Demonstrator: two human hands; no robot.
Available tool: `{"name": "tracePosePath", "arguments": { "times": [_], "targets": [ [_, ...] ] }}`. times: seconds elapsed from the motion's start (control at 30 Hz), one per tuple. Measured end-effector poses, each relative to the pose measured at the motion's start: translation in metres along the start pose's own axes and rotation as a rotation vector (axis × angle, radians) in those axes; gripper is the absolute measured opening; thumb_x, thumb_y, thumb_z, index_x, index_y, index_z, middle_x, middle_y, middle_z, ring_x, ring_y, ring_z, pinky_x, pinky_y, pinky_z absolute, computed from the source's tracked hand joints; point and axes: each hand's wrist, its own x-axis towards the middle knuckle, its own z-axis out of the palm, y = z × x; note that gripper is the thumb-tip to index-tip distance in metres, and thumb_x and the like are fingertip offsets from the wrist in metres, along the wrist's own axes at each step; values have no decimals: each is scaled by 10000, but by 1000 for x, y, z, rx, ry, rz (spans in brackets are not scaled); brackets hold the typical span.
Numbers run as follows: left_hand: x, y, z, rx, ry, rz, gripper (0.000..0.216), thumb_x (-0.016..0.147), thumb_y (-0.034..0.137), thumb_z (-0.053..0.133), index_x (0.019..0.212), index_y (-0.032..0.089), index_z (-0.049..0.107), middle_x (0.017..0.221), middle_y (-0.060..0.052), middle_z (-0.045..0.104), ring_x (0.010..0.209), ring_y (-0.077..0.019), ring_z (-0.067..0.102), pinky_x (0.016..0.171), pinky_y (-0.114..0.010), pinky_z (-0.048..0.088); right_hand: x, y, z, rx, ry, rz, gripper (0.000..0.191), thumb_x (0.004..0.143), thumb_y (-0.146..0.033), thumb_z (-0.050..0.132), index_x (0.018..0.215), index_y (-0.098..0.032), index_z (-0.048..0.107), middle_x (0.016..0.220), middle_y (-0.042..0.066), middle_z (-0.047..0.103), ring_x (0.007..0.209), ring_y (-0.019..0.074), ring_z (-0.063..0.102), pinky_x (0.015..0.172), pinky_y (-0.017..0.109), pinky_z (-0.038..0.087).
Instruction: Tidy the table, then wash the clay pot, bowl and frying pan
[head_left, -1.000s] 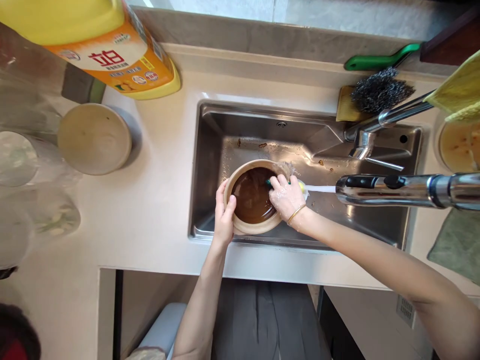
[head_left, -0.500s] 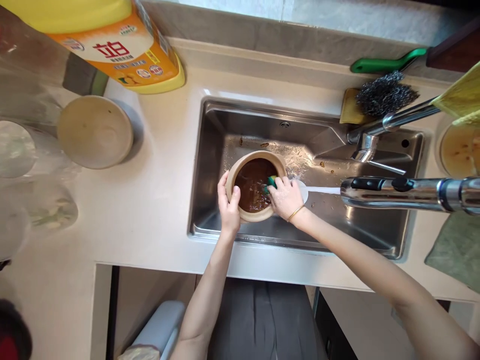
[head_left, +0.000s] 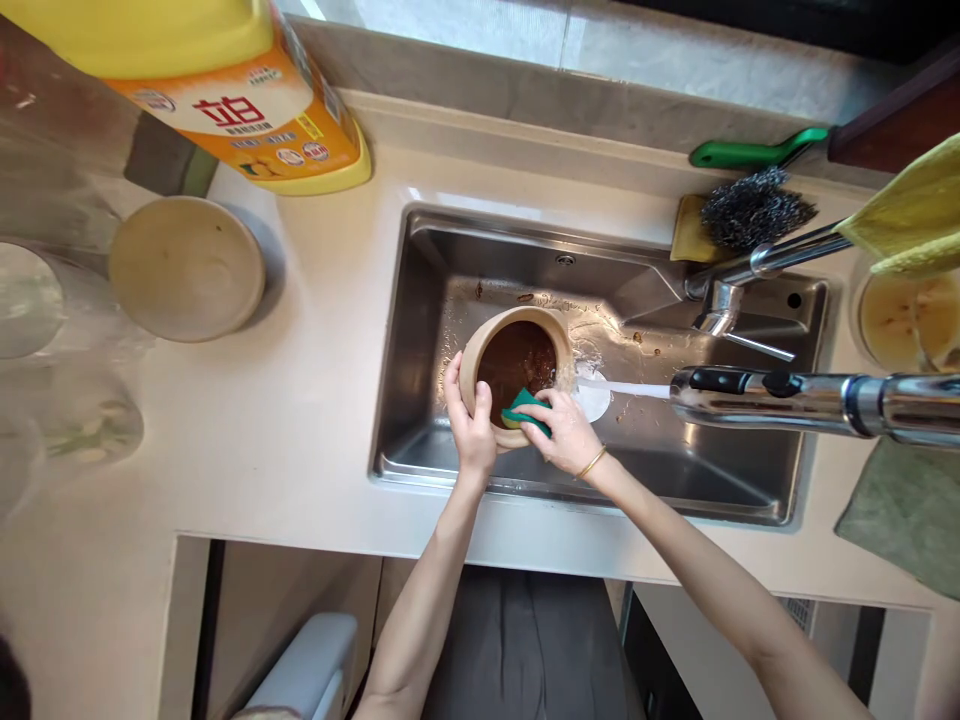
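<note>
A tan clay pot (head_left: 517, 330) with a dark brown inside sits in the steel sink (head_left: 420, 300). My left hand (head_left: 469, 420) grips the pot's near left rim, thumb inside. My right hand (head_left: 566, 430) is closed on a green sponge (head_left: 525, 408) pressed against the pot's near rim. A gold bangle circles my right wrist. Water runs from the pull-out tap (head_left: 787, 398) toward the pot's right side.
A large yellow-orange detergent jug (head_left: 225, 90) and a round tan lid (head_left: 184, 268) stand on the counter at left, with clear glassware (head_left: 45, 330) beside them. Steel wool (head_left: 754, 208), a green-handled tool (head_left: 750, 152) and cloths (head_left: 911, 200) lie at right.
My right hand has drawn the sponge from inside the pot to its near rim. The pot looks tilted more upright, and my left hand has shifted a little along the rim.
</note>
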Motion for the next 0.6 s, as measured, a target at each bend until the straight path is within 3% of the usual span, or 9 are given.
{"name": "tracePosePath", "arguments": {
  "times": [0.13,0.27,0.33,0.4,0.5,0.6],
  "targets": [
    [-1,-2,-3,24,-66,-23,515,896,443,524,1357,251,402,1462,-79,391,1368,-223,354,1149,-347,261,14,37,-11,-329,89,-4,323,929,-227,468,1190,-285,649,1279,127,521,1129,268,453,938,454,335],
    [5,-9,-4,-47,-8,-128,523,881,449,544,1345,255,401,1467,-77,389,1370,-220,354,1153,-363,265,32,63,-12,-255,332,77,356,937,-227,426,1236,-285,609,1305,122,490,1201,269,424,992,465,320],
    [8,-11,-9,-110,45,-201,517,882,448,540,1342,257,402,1465,-75,400,1366,-213,366,1147,-367,285,36,72,-9,-62,529,215,365,925,-261,410,1241,-238,589,1290,136,482,1216,269,419,1005,466,343],
    [9,-12,-16,-176,67,-283,517,883,449,535,1347,265,399,1459,-70,421,1353,-209,394,1131,-369,321,36,80,-3,280,659,359,387,901,-310,404,1242,-210,558,1230,128,523,1159,246,476,988,452,391],
    [7,-13,-25,-255,61,-400,513,879,455,539,1344,282,413,1435,-60,466,1325,-209,440,1102,-366,375,30,84,12,898,525,586,435,827,-396,489,1227,-228,522,1064,61,619,933,195,594,856,400,501],
    [1,-11,-29,-304,39,-458,494,877,449,541,1332,283,442,1436,-46,475,1333,-207,436,1103,-358,380,20,73,24,1242,307,741,453,758,-455,603,1162,-254,562,950,9,668,814,174,626,733,341,539]
  ]
}}
